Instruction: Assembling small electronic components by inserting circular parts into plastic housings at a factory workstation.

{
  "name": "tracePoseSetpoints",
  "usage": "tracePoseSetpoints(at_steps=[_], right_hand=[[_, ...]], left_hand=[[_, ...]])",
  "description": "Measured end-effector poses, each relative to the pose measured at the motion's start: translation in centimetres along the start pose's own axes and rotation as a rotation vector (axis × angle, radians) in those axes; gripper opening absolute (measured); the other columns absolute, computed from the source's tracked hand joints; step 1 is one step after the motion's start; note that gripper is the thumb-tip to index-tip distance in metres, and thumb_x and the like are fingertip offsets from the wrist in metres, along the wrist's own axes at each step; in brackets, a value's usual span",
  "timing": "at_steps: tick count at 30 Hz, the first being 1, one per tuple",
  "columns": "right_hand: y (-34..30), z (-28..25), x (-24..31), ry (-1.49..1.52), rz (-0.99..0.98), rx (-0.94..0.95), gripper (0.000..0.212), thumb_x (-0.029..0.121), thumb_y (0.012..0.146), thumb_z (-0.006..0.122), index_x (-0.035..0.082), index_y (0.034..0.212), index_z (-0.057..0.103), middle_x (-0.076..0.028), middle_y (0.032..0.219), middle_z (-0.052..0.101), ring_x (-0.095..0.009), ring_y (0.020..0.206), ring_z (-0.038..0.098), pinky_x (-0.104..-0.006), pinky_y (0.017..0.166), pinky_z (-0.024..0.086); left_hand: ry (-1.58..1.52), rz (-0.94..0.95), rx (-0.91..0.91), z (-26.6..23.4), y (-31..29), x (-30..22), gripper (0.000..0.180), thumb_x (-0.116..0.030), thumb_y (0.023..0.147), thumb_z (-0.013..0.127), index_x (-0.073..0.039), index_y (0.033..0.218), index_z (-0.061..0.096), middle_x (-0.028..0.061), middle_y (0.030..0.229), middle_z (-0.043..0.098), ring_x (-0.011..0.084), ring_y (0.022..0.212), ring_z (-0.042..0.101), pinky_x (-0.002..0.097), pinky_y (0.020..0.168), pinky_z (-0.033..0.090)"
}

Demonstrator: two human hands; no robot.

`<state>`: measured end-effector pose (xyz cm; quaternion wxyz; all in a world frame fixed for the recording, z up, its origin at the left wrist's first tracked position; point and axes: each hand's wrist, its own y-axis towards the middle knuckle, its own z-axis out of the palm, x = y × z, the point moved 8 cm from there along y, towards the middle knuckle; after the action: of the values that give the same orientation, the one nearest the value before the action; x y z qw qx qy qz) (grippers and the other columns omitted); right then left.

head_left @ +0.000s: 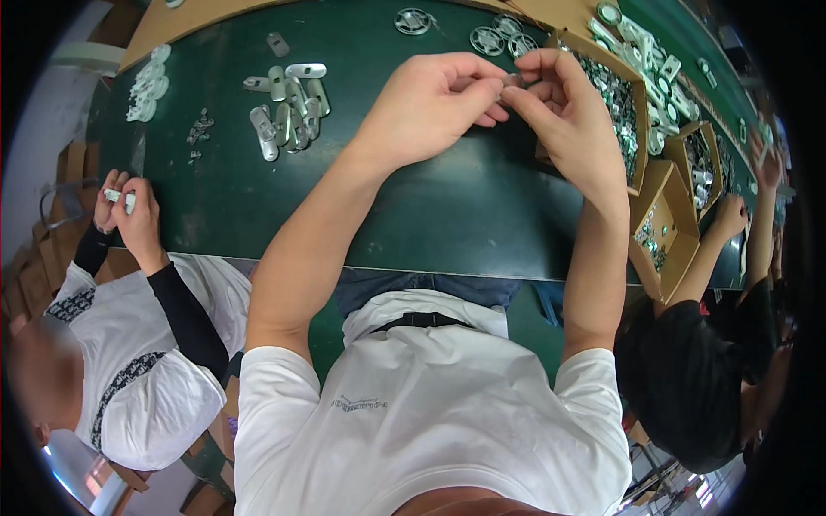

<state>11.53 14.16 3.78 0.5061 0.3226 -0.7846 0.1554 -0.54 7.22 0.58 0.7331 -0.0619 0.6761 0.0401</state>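
Fingertips point(492, 89) of the left hand point(433, 105) and the right hand point(574, 125) meet around a small greyish part point(514, 80), held above the far side of a dark green counter point(456, 206). The left hand pinches it between thumb and forefinger, the other fingers curled under; the right hand pinches it from the opposite side, its remaining fingers bent loosely. The part is mostly covered, so its shape cannot be told. Just beyond the fingers lie three spoked discs point(488, 41) bunched together, with a lone spoked disc point(413, 21) farther left. Close on the right, a cardboard box point(637, 138) full of small parts crowds the right hand, which hides some of its near side. Another box point(705, 138) and a nearer open box point(679, 249) with a few bits in it stand beyond, and white pieces point(662, 86) are heaped past the first box. To the left, a loose pile of long, rounded silvery-green pieces point(297, 112) covers a patch of counter; small dark bits point(200, 129) and a cluster of white pieces point(148, 86) lie farther out. At the left edge a co-worker's hands point(138, 215) hold a white piece; at the right, another person's hand point(731, 213) rests near the boxes.
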Motion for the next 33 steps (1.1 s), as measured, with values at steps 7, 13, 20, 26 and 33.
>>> tracePoseSetpoints(at_steps=[7,13,20,26,33], right_hand=[[4.9,0.0,4.4,-0.281,-0.216,-0.009,0.033,0.015,0.094,0.064,0.003,0.124,0.056,-0.003,0.103,0.063,-0.008,0.082,0.058,-0.0219,0.070,0.047],[18.3,6.3,10.0,-0.590,-0.447,0.072,0.034,0.022,0.091,0.061,0.006,0.121,0.060,-0.023,0.108,0.067,-0.039,0.100,0.065,-0.0422,0.086,0.053],[30.7,13.2,0.7,-1.015,-0.690,0.092,0.033,0.022,0.095,0.048,0.012,0.121,0.065,-0.018,0.112,0.067,-0.039,0.101,0.064,-0.0453,0.093,0.049],[25.9,7.5,5.0,-0.870,-0.656,-0.285,0.021,0.018,0.091,0.055,0.007,0.106,0.064,-0.019,0.101,0.067,-0.037,0.095,0.065,-0.0465,0.082,0.052],[15.7,-0.2,11.3,-0.774,-0.614,-0.364,0.013,0.008,0.090,0.050,0.001,0.096,0.059,-0.028,0.090,0.064,-0.044,0.090,0.063,-0.0503,0.077,0.050]], left_hand=[[-0.027,-0.051,-0.152,-2.1,0.9,1.0,0.023,-0.013,0.097,0.056,0.005,0.109,0.064,0.0112,0.092,0.070,0.0143,0.078,0.068,0.0279,0.071,0.057],[0.345,0.136,-0.303,-3.0,0.6,0.9,0.016,-0.012,0.096,0.056,0.000,0.101,0.065,0.0082,0.084,0.069,0.0119,0.075,0.066,0.0285,0.066,0.054],[0.618,0.352,-0.289,-0.5,-0.6,-0.8,0.012,-0.003,0.090,0.054,0.002,0.097,0.062,0.0220,0.089,0.064,0.0432,0.084,0.063,0.0493,0.074,0.052],[0.681,0.366,-0.321,-1.1,-1.0,-0.9,0.013,-0.003,0.091,0.052,0.002,0.098,0.062,0.0215,0.090,0.065,0.0425,0.085,0.064,0.0490,0.074,0.052],[0.689,0.393,-0.404,-3.1,0.1,-0.6,0.014,-0.004,0.090,0.054,0.001,0.097,0.065,0.0197,0.089,0.069,0.0387,0.086,0.067,0.0452,0.077,0.054]])
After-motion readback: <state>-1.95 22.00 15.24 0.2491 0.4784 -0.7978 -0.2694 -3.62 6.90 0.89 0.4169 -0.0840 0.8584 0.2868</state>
